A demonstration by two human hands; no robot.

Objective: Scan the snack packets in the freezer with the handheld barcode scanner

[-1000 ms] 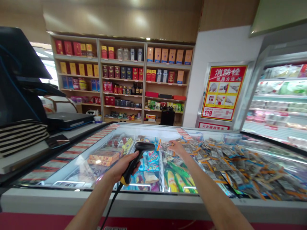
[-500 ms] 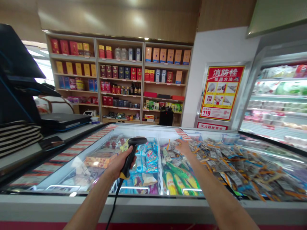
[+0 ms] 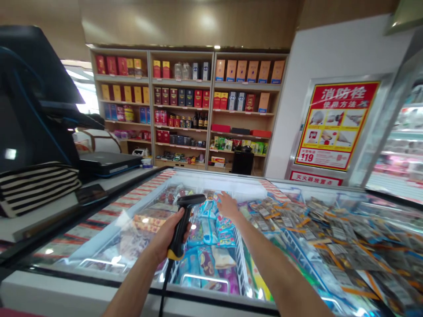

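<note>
My left hand [image 3: 167,235] grips the scanner [image 3: 183,220]; my right hand [image 3: 228,206], fingers spread, rests on blue packets [image 3: 214,220] just beside it.

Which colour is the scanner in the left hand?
Black scanner, yellow at the handle's base; the head view shows it.

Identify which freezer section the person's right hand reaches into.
The middle section with blue packets: the right hand is over it, not the left boxes or right-hand packets.
</note>
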